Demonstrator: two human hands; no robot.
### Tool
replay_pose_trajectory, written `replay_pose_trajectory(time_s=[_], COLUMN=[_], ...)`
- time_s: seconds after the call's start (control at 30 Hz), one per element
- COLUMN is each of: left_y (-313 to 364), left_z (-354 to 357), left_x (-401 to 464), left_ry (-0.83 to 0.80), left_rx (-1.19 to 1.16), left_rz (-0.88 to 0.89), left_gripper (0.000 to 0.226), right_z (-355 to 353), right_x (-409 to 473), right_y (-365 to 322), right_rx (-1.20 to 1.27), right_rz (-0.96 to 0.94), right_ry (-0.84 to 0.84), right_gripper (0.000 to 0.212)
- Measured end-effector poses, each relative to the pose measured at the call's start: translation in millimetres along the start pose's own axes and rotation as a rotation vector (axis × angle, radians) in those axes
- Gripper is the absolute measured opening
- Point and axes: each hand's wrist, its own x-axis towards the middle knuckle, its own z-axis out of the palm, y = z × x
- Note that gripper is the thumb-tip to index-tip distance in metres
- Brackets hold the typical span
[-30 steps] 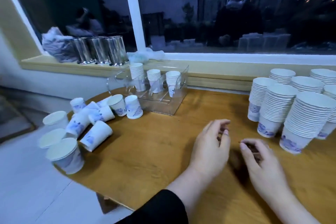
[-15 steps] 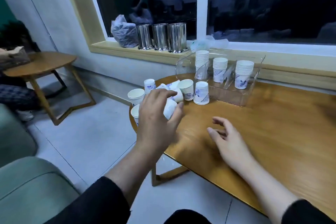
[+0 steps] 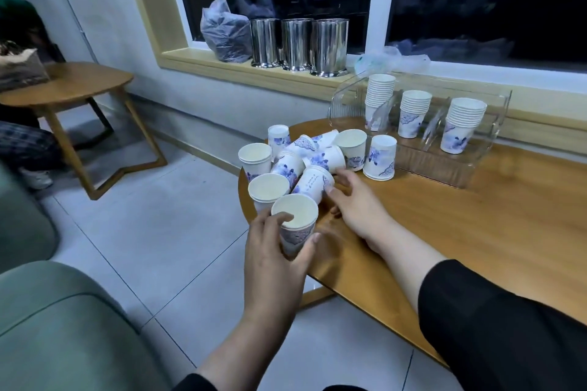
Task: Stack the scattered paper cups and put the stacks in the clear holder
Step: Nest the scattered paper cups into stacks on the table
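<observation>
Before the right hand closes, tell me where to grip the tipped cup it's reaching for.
Grip the tipped cup round its side wall, near the rim end. It lies on its side among other cups, so the right hand should probably come from the open table side, thumb over the top.

I see a wooden table running from the frame's centre to its right edge. On its rounded left end sits a huddle of loose paper cups, some upright, some tipped on their sides. Just right of them, toward the upper right, a clear holder rests on the wood with three cup stacks standing in it.
</observation>
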Motion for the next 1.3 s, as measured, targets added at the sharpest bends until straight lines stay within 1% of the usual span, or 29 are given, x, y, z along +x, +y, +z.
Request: replay_pose_trajectory(time_s=[0.07,0.17,0.27,0.3,0.37,0.4,0.43,0.53,0.6,0.63,0.7,0.73,0.77,0.83,0.87,0.9,0.93,1.0,1.1,1.17,1.23,1.3], left_y=[1,3,6,8,14,18,22,36,44,47,49,48,44,37,34,31,30,29,27,25,25,25], left_z=[6,16,26,29,38,43,49,70,84,89,99,102,105,107,108,110,112,117,120,120,121,121], left_x=[-1,-1,-2,-1,1,3,6,18,28,32,40,43,46,49,51,53,54,56,57,56,56,55], left_ry=[0.007,-0.002,-0.014,-0.030,-0.084,-0.119,-0.154,-0.246,-0.298,-0.313,-0.327,-0.332,-0.339,-0.344,-0.334,-0.332,-0.340,-0.360,-0.363,-0.358,-0.358,-0.354], left_rx=[-0.007,-0.013,-0.052,-0.081,-0.131,-0.151,-0.167,-0.172,-0.159,-0.156,-0.157,-0.154,-0.155,-0.186,-0.205,-0.214,-0.207,-0.162,-0.145,-0.153,-0.151,-0.151], left_rz=[-0.009,-0.011,-0.073,-0.107,-0.139,-0.137,-0.130,-0.106,-0.079,-0.061,-0.019,-0.004,0.001,-0.027,-0.051,-0.070,-0.076,-0.055,-0.042,-0.037,-0.039,-0.041], left_gripper=[0.042,0.043,0.052,0.057,0.069,0.076,0.084,0.102,0.107,0.109,0.105,0.102,0.101,0.104,0.105,0.105,0.103,0.096,0.093,0.091,0.092,0.093], right_z=[5,5,-9,-19,-47,-63,-78,-107,-116,-118,-120,-120,-120,-124,-126,-128,-127,-122,-110,-107,-105,-105], right_x=[4,0,-14,-21,-33,-39,-45,-58,-59,-57,-53,-51,-49,-39,-31,-22,-13,6,37,63,83,91], right_y=[-2,-3,-9,-13,-24,-30,-37,-55,-56,-55,-50,-46,-43,-35,-30,-26,-21,-13,-14,-16,-17,-16], right_rx=[0.099,0.133,0.216,0.253,0.250,0.226,0.197,0.044,-0.188,-0.320,-0.508,-0.542,-0.538,-0.453,-0.437,-0.455,-0.498,-0.607,-0.695,-0.756,-0.846,-0.910], right_rz=[0.030,0.041,0.000,-0.047,-0.191,-0.269,-0.344,-0.463,-0.511,-0.530,-0.518,-0.505,-0.512,-0.512,-0.481,-0.427,-0.362,-0.268,-0.233,-0.214,-0.177,-0.148], right_ry=[0.035,0.078,0.148,0.206,0.327,0.352,0.341,0.222,0.176,0.129,-0.050,-0.109,-0.089,0.127,0.232,0.279,0.268,0.153,0.039,-0.013,-0.060,-0.078], right_gripper=[0.028,0.010,0.008,0.009,0.009,0.010,0.011,0.013,0.014,0.020,0.033,0.037,0.039,0.034,0.029,0.025,0.026,0.038,0.060,0.069,0.072,0.068])
